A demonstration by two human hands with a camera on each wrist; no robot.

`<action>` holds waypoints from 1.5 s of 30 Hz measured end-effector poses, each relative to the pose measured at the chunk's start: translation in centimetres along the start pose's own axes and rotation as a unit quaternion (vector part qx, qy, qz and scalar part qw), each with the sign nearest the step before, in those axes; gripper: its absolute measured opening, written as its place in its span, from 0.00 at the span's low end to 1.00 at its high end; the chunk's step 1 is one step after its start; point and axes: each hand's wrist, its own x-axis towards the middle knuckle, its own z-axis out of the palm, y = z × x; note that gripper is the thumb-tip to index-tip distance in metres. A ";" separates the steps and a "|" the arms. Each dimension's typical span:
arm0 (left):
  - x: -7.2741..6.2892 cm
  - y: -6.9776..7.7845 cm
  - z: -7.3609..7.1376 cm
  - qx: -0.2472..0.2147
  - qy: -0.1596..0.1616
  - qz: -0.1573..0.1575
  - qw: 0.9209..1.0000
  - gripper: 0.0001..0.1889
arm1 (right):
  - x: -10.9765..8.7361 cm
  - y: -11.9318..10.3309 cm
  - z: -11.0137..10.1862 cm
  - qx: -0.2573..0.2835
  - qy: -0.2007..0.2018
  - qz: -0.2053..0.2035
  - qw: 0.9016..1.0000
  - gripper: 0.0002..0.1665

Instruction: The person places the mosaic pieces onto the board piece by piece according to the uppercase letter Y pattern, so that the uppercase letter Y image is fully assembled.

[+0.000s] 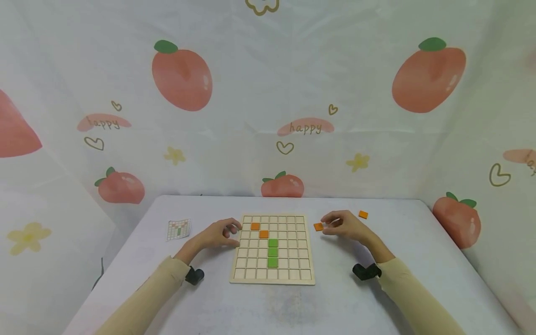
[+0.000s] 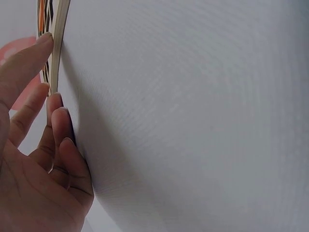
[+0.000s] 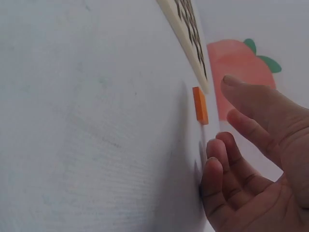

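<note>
A square wooden grid board (image 1: 291, 277) lies on the white table, with a column of green tiles (image 1: 273, 252) and two orange tiles (image 1: 255, 226) set in its cells. At the board's left edge is my left hand (image 1: 217, 233), its thumb and fingertips right at the rim and its fingers loosely bent. To the right of the board, a loose orange tile (image 1: 318, 227) rests on the table. My right hand (image 1: 344, 225) hovers beside this tile, thumb and fingers spread apart; in the right wrist view, the tile (image 3: 200, 106) sits just beyond the fingertips.
Another orange tile (image 1: 363, 214) lies farther back on the right, behind my right hand. A small paper card (image 1: 178, 229) with a printed coloured grid lies at the left. Behind the table (image 1: 268, 309) hangs a white cloth (image 1: 243, 153) with a fruit pattern.
</note>
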 end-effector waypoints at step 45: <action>-0.1 0.8 0.2 -0.051 0.017 -0.045 0.998 0.26 | 2.1 0.1 1.1 -0.063 -0.010 -0.009 0.998 0.20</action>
